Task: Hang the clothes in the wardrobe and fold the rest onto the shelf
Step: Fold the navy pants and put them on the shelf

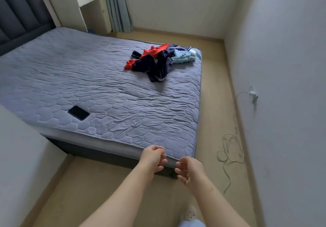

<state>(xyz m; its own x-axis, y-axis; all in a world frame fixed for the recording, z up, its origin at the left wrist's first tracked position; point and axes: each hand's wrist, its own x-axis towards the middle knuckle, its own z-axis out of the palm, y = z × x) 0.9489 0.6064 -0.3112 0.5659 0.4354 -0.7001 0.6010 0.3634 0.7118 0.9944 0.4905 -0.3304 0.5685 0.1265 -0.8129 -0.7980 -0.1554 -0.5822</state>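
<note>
A heap of clothes (158,60) lies on the far right part of the bed (88,78): a red garment (150,52), dark navy pieces (157,66) with white stripes, and a light blue piece (184,57). My left hand (153,158) and my right hand (189,172) hover side by side in front of the bed's near corner, fingers loosely curled, holding nothing. Both are far from the clothes.
A black phone (78,112) lies on the grey quilted cover near the front left. A white charger cable (231,149) trails over the floor along the right wall. A white bedside cabinet (82,6) and a curtain (118,6) stand at the back.
</note>
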